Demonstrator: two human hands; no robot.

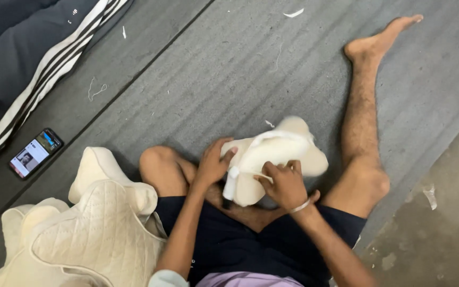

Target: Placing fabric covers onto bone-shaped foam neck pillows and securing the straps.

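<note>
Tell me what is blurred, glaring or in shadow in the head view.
Head view: the cream padded piece held between the left hand and right hand is motion-blurred at its far edges; the phone screen glows bright but not washed out; light is soft and even, with faint shadow under the legs; the grey mat and quilted cushion stack are sharp.

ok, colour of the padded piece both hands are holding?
Cream padded piece with a white edge strip, gripped by left hand and right hand. Head view.
</note>
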